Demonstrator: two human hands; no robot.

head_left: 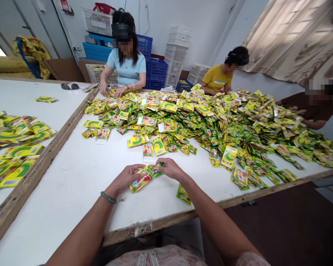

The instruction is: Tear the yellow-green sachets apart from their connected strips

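In the head view, the left hand [127, 178] grips a yellow carton [140, 183] over the white table [80, 184], its long axis slanting from near left to far right. The right hand [170, 169] pinches a green sachet [157, 172] at the carton's far end (perhaps partly inside; fingers obscure it).

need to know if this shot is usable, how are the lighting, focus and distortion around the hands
Head view: table evenly lit, no harsh glare by the left hand or right hand; head view: curtain bright, upper right corner dark; head view: held box distinct, its small print unreadable; head view: walls lean outward, like wide-angle distortion.
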